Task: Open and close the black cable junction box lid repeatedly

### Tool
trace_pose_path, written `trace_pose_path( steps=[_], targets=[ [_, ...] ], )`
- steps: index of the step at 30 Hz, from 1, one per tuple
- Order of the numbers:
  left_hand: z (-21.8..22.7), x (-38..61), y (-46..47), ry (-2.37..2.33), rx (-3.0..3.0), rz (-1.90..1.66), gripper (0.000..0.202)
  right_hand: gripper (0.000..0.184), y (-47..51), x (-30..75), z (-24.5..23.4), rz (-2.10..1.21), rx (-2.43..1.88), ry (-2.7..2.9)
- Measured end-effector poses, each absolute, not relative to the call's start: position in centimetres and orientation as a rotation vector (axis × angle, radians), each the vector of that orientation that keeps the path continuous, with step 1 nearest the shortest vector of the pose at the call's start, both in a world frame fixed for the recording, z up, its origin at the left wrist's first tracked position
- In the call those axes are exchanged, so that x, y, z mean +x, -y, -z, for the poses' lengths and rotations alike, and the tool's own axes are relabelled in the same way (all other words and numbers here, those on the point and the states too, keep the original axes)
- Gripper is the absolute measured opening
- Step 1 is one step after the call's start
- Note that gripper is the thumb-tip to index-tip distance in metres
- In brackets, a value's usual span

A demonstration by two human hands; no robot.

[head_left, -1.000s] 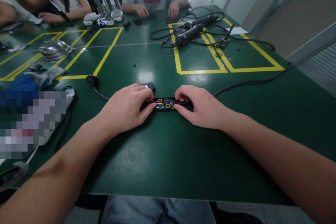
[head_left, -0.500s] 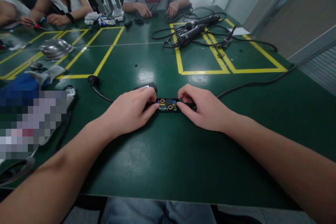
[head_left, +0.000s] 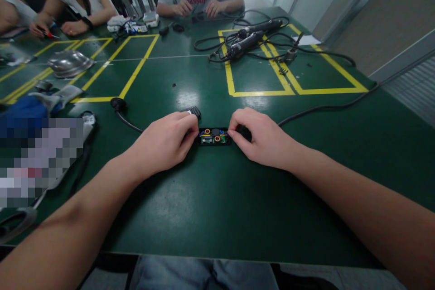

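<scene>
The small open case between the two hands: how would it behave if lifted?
The open case is probably light, being small and low. Its exposed copper coils look fragile. The curved black cord seems flexible and might drag, though the right hand hides any join.

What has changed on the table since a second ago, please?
The left hand and right hand have eased their fingertips slightly apart, baring more of the circuit board between them. Across the table, a co-worker's hands have lifted and come closer together. The black cylindrical tools stayed put.
</scene>
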State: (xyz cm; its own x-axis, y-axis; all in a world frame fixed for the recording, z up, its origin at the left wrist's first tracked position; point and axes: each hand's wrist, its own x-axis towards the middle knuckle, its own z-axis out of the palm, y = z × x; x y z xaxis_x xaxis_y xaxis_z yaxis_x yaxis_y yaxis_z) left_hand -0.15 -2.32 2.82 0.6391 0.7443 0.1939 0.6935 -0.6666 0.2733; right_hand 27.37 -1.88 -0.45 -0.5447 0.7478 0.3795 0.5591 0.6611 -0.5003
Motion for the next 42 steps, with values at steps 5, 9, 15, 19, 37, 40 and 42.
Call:
trace_pose_path(
  steps=[5, 9, 15, 19, 37, 40, 42],
  targets=[
    [-2.3, 0.1, 2.2, -1.248, 2.756, -0.598, 0.026, 0.014, 2.0, 27.2, 0.8, -0.328, -1.000, 2.297],
    [-1.6, -0.1, 1.2, -1.451, 2.607, -0.726, 0.026, 0.010, 2.0, 27.2, 1.1, -0.245, -0.952, 2.254],
    [-1.6, -1.1, 0.0, -1.740, 2.365, -0.549, 0.042, 0.016, 2.2, 27.3, 1.0, -0.300, -0.934, 2.196],
    [-2.2, -0.9, 0.8, -1.488, 2.509, -0.654, 0.041, 0.043, 2.3, 27.5, 1.1, -0.387, -0.941, 2.219],
    [-1.6, 1.2, 2.5, -0.973, 2.673, -0.645, 0.030, 0.037, 2.2, 27.1, 0.7, -0.417, -1.010, 2.316],
    [-1.6, 1.5, 2.5, -0.969, 2.627, -0.624, 0.029, 0.032, 2.2, 27.1, 0.8, -0.415, -1.002, 2.319],
    [-1.6, 1.6, 2.5, -0.986, 2.577, -0.624, 0.031, 0.027, 2.1, 27.1, 0.8, -0.412, -1.005, 2.319]
  ],
)
